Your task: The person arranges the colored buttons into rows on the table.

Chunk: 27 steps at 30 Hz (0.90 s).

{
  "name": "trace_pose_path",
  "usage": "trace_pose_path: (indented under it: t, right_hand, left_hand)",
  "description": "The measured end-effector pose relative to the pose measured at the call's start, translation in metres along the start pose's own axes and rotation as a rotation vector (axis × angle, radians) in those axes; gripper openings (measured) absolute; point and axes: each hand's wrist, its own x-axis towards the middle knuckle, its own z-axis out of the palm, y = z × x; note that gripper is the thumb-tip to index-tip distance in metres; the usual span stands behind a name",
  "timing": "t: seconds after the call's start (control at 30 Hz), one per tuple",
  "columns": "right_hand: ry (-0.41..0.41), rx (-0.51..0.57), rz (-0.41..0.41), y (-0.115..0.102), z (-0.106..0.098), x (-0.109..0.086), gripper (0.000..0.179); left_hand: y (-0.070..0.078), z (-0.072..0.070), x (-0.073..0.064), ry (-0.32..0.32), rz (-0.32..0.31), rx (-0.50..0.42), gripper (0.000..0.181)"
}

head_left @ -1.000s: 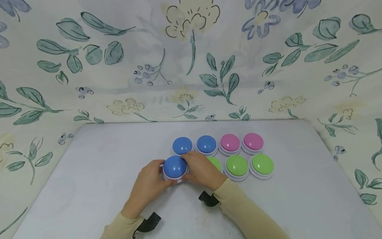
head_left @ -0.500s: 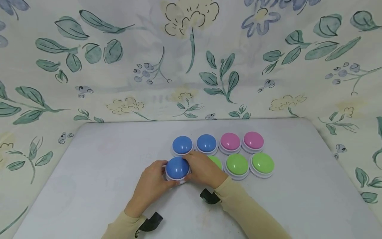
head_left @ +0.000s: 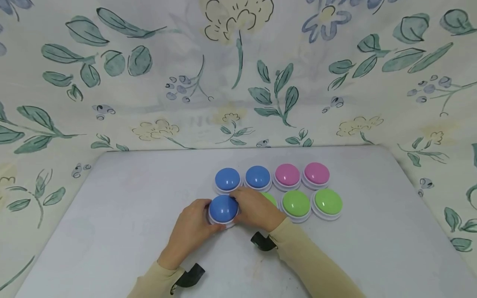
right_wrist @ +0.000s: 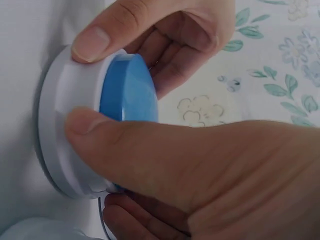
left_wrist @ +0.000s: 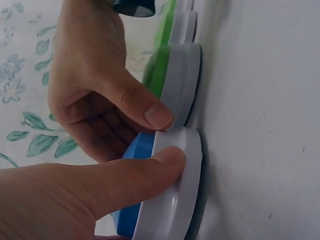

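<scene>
A blue dome push button (head_left: 223, 208) on a round white base stands at the left end of the front row on the table. My left hand (head_left: 189, 228) grips its left side, with the thumb (left_wrist: 167, 159) pressed on the white base in the left wrist view. From the other side my right hand (head_left: 258, 210) holds the same button, its thumb (right_wrist: 92, 131) on the base wall in the right wrist view. Right beside it sits a green push button (head_left: 269, 198), partly hidden behind my right hand. The base lies low, close against the tabletop.
Behind, a row holds two blue push buttons (head_left: 227, 179) and two pink push buttons (head_left: 287, 174). Two more green push buttons (head_left: 296, 203) continue the front row to the right. A floral cloth (head_left: 179, 74) hangs past the back edge of the white table (head_left: 130, 194).
Both hands have kept hold of the front blue push button. It has slid a little to the right, closer to the green ones, and my left hand has moved with it.
</scene>
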Motion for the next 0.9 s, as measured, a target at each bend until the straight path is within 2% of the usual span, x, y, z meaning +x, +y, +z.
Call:
trace_pose_path:
  t: [0.37,0.9]
  right_hand:
    - [-0.034,0.007,0.019,0.005,-0.008,-0.002,0.054]
    - [-0.068,0.007,0.029,0.008,-0.009,-0.004,0.061]
  left_hand:
    - [0.003,0.007,0.001,-0.010,-0.004,-0.008,0.071]
    - [0.003,0.013,-0.001,0.029,0.029,-0.011,0.072]
